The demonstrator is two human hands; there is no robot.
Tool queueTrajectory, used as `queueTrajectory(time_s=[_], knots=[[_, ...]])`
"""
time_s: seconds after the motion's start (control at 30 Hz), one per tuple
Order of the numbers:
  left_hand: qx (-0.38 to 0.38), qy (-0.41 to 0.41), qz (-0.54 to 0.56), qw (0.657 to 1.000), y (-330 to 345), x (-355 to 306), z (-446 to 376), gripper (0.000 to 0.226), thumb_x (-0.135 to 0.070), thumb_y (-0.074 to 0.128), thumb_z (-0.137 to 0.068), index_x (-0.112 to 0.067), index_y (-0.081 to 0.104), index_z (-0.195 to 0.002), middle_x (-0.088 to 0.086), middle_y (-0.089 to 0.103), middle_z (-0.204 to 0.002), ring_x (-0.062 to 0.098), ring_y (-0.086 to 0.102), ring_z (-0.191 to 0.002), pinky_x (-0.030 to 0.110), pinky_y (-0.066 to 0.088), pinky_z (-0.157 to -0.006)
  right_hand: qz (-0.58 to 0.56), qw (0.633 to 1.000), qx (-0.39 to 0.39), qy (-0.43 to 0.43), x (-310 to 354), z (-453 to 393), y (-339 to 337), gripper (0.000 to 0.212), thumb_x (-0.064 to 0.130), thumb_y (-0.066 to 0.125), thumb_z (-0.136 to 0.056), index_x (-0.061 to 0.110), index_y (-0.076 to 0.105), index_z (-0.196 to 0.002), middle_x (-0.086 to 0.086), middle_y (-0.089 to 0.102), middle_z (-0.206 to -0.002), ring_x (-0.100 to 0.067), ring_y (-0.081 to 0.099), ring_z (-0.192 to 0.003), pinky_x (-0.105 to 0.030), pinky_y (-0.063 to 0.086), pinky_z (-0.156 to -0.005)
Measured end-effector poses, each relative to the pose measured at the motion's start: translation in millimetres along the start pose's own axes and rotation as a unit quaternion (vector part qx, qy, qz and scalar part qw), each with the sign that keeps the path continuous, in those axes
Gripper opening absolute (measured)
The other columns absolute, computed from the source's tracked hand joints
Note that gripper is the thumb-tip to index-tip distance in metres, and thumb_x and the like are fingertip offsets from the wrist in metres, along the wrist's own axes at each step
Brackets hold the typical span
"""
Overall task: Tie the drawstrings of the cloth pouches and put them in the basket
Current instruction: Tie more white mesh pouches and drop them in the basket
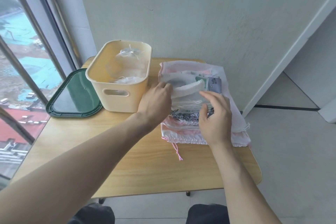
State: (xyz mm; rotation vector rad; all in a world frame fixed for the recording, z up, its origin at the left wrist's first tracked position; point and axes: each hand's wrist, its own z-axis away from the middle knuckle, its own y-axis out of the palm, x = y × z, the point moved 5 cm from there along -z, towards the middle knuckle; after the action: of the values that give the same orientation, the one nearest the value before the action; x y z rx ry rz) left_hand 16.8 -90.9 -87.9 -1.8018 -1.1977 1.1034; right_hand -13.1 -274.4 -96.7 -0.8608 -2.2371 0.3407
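- Head view, work surface: a light wooden table (112, 151) stands against a pale wall, with a window on the left.
- Head view, basket (119, 78): cream plastic, with a cut-out handle on its near wall; it stands at the table's far left. Pale, partly see-through pouches (130, 60) lie inside it; the one at the back is gathered at its neck.
- Head view, lid (74, 94): dark green rim with a glossy panel; it lies flat just left of the basket, with its right edge behind the basket's near-left corner.
- Head view, stack of cloth pouches (190, 96): lies on the table's right half, just right of the basket. White, pink and printed fabrics overlap. A pink drawstring (177, 151) trails from the stack's near edge onto the bare wood.
- Head view, left hand (156, 102): back of hand facing up, at the stack's left edge. The fingers pinch the top white pouch (189, 87), whose edge is raised.
- Head view, right hand (215, 116): over the stack's near right part. The fingers are spread and slightly curled, gripping nothing; contact with the fabric cannot be determined.
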Motion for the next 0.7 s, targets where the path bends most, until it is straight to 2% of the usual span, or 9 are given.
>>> queueTrajectory(time_s=[0.1,0.2,0.23,0.3,0.4,0.47,0.53,0.6,0.7], knots=[[-0.077,0.054,0.061,0.994,-16.0,-4.9,12.8,0.012,-0.006,0.061,-0.090,-0.008,0.063,-0.102,0.008,0.067,-0.097,0.031,0.058,-0.093,0.045,0.052,-0.073,-0.008,1.000,-0.009,-0.003,9.2,-2.0,-5.3,0.048,-0.008,0.063,-0.087,0.008,0.063,-0.133,-0.008,0.054,-0.137,-0.024,0.049,-0.130,-0.018,0.035,-0.110],[-0.153,0.070,0.082,0.982,-34.4,-3.5,35.3,0.029,-0.010,0.073,-0.086,-0.012,0.061,-0.113,0.003,0.072,-0.093,0.026,0.066,-0.084,0.036,0.053,-0.064,-0.042,0.998,0.039,-0.008,16.1,-0.3,-4.3,0.064,-0.009,0.064,-0.086,0.012,0.053,-0.145,-0.006,0.039,-0.149,-0.018,0.039,-0.141,-0.016,0.031,-0.113],[-0.176,0.048,0.088,0.979,-38.5,2.3,45.4,0.033,-0.013,0.074,-0.086,-0.014,0.058,-0.115,0.000,0.073,-0.092,0.024,0.067,-0.078,0.034,0.052,-0.058,-0.051,0.997,0.059,-0.016,17.4,1.4,-3.5,0.063,-0.009,0.065,-0.087,0.012,0.053,-0.144,-0.007,0.043,-0.147,-0.013,0.042,-0.138,-0.014,0.033,-0.111],[-0.194,-0.003,0.102,0.976,-40.3,18.5,65.4,0.031,-0.018,0.076,-0.086,-0.017,0.058,-0.112,-0.003,0.074,-0.087,0.023,0.067,-0.068,0.034,0.052,-0.051,-0.050,0.995,0.084,-0.036,19.4,4.1,-1.9,0.048,-0.005,0.069,-0.088,0.012,0.065,-0.132,-0.005,0.058,-0.128,-0.010,0.054,-0.123,-0.017,0.043,-0.103],[-0.183,-0.024,0.131,0.974,-34.4,36.0,86.6,0.017,-0.017,0.082,-0.081,-0.014,0.073,-0.095,-0.001,0.072,-0.071,0.023,0.064,-0.055,0.037,0.052,-0.048,-0.030,0.995,0.082,-0.043,21.7,9.5,-0.3,0.013,0.003,0.075,-0.085,0.010,0.072,-0.096,-0.003,0.063,-0.107,-0.014,0.061,-0.103,-0.021,0.048,-0.093],[-0.155,-0.010,0.159,0.975,-34.4,38.8,90.5,0.015,-0.017,0.082,-0.081,-0.014,0.078,-0.096,-0.002,0.074,-0.075,0.017,0.063,-0.050,0.033,0.053,-0.050,-0.028,0.994,0.100,-0.037,23.8,11.5,2.6,0.012,0.004,0.076,-0.083,0.010,0.066,-0.084,-0.003,0.065,-0.107,-0.017,0.061,-0.104,-0.021,0.046,-0.094],[-0.131,0.005,0.179,0.975,-38.1,40.5,91.7,0.018,-0.017,0.080,-0.082,-0.013,0.079,-0.099,-0.004,0.076,-0.087,0.009,0.060,-0.046,0.027,0.051,-0.053,-0.027,0.990,0.135,-0.038,25.1,13.2,7.3,0.015,0.004,0.077,-0.082,0.012,0.064,-0.080,0.001,0.069,-0.097,-0.018,0.064,-0.096,-0.034,0.051,-0.090],[-0.119,-0.001,0.200,0.973,-42.1,43.2,91.7,0.019,-0.018,0.081,-0.081,-0.011,0.078,-0.098,-0.006,0.075,-0.093,0.005,0.059,-0.044,0.020,0.048,-0.052,-0.022,0.987,0.156,-0.043,24.3,14.9,8.9,0.015,0.005,0.078,-0.081,0.014,0.066,-0.079,0.008,0.068,-0.081,-0.014,0.064,-0.080,-0.044,0.052,-0.079],[-0.105,-0.041,0.216,0.970,-45.8,51.5,90.7,0.015,-0.022,0.083,-0.078,-0.011,0.077,-0.086,-0.010,0.069,-0.078,0.009,0.059,-0.044,0.022,0.046,-0.049,-0.013,0.988,0.156,0.006,18.4,15.2,9.4,0.017,0.010,0.082,-0.080,0.016,0.066,-0.084,0.010,0.066,-0.079,-0.012,0.063,-0.077,-0.045,0.052,-0.081]])
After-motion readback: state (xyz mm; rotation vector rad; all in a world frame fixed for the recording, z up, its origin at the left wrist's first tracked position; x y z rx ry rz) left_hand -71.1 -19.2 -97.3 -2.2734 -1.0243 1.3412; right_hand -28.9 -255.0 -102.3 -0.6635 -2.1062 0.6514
